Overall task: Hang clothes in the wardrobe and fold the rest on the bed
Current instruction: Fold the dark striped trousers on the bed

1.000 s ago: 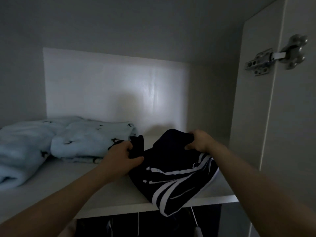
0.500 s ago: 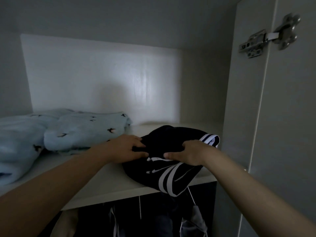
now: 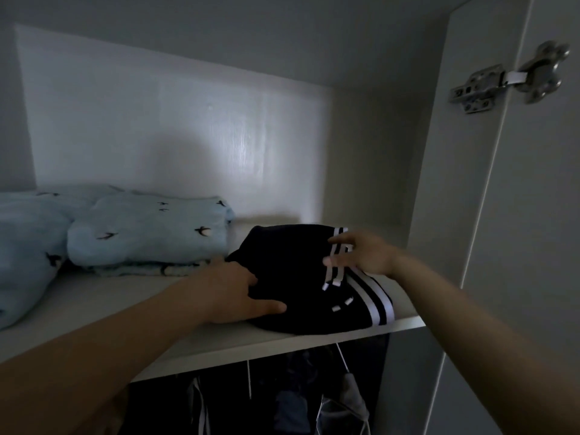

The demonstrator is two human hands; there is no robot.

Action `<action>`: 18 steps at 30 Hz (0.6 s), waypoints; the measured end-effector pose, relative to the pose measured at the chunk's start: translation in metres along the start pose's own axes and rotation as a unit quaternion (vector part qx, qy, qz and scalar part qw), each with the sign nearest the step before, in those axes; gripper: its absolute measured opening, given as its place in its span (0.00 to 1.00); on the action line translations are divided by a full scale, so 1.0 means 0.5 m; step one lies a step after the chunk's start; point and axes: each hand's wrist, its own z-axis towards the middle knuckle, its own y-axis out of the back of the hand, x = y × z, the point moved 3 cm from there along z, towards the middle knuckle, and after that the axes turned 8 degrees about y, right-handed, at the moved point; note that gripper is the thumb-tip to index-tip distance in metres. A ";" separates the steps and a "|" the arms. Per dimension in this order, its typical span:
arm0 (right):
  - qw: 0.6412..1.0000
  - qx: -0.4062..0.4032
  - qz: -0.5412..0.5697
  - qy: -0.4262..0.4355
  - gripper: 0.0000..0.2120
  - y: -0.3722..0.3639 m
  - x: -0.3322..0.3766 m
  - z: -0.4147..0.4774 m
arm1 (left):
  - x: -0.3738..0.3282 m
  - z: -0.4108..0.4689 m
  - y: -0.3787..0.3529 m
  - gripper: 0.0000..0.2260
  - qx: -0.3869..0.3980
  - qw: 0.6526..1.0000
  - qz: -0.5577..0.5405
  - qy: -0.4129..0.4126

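A folded dark garment with white stripes (image 3: 298, 277) lies on the white upper wardrobe shelf (image 3: 125, 312), near its right end. My left hand (image 3: 232, 296) rests against the garment's left side, its thumb stretched along the lower front edge. My right hand (image 3: 361, 252) lies flat on the garment's right top, fingers straight over the stripes. The garment sits fully on the shelf.
Folded light blue blankets with small dark bird prints (image 3: 147, 233) fill the shelf's left part, close to the garment. The wardrobe's right wall (image 3: 439, 183) and its open door with a metal hinge (image 3: 508, 80) stand at the right. Hanging clothes (image 3: 314, 394) show below the shelf.
The garment has been pushed further back onto the shelf and no longer hangs over the front edge. Both hands have let go of their grip and now lie flat against it.
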 end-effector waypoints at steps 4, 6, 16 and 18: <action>0.997 0.068 -0.041 0.023 0.26 -0.018 0.031 -0.005 | -0.029 0.049 -0.004 0.32 -0.048 0.998 0.043 0.024; 0.987 0.085 -0.134 0.005 0.26 -0.046 0.018 0.001 | -0.037 0.078 -0.007 0.34 -0.051 0.996 0.057 0.038; 0.988 0.032 -0.111 0.099 0.16 -0.087 -0.089 0.129 | 0.001 0.170 -0.025 0.40 -0.025 0.994 0.071 0.076; 0.985 0.035 -0.106 0.129 0.15 -0.088 -0.100 0.164 | 0.013 0.186 -0.025 0.39 -0.023 0.993 0.075 0.090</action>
